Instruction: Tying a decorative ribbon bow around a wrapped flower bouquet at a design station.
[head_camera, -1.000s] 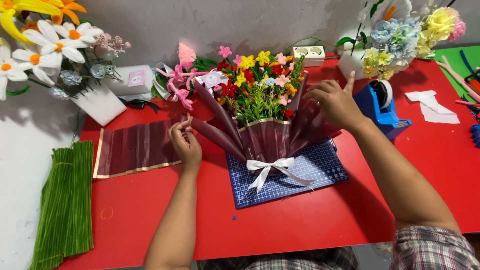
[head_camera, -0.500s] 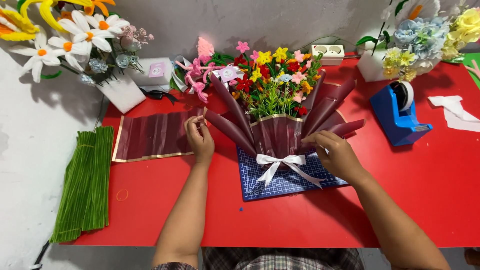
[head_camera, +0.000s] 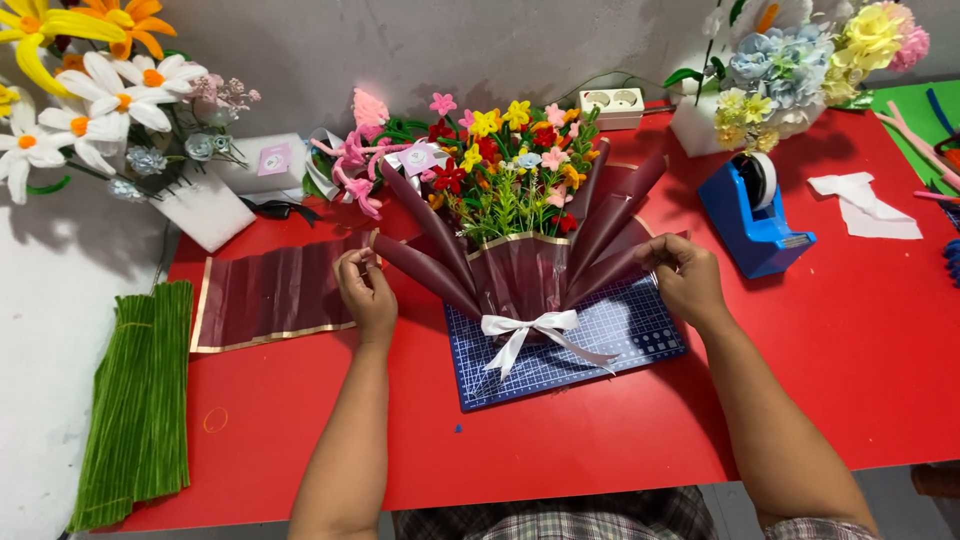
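A bouquet of small colourful flowers (head_camera: 510, 165) lies on a dark blue cutting mat (head_camera: 620, 335), wrapped in fanned maroon paper (head_camera: 520, 275) and tied with a white ribbon bow (head_camera: 530, 330). My left hand (head_camera: 365, 290) pinches the left edge of the wrap's outermost fold. On the opposite side my right hand (head_camera: 685, 275) grips the outer right fold of the same paper. Both hands rest low over the red table (head_camera: 850, 330).
A pleated maroon sheet with gold edge (head_camera: 270, 300) lies left of the bouquet. A bundle of green stems (head_camera: 140, 400) sits at the table's left end. A blue tape dispenser (head_camera: 755, 215), white paper scraps (head_camera: 865, 205) and flower arrangements (head_camera: 800, 60) stand to the right and behind.
My right hand has come down from the top right of the flowers to the wrap's right edge. The left hand stays at the left fold. The camera view has shifted slightly.
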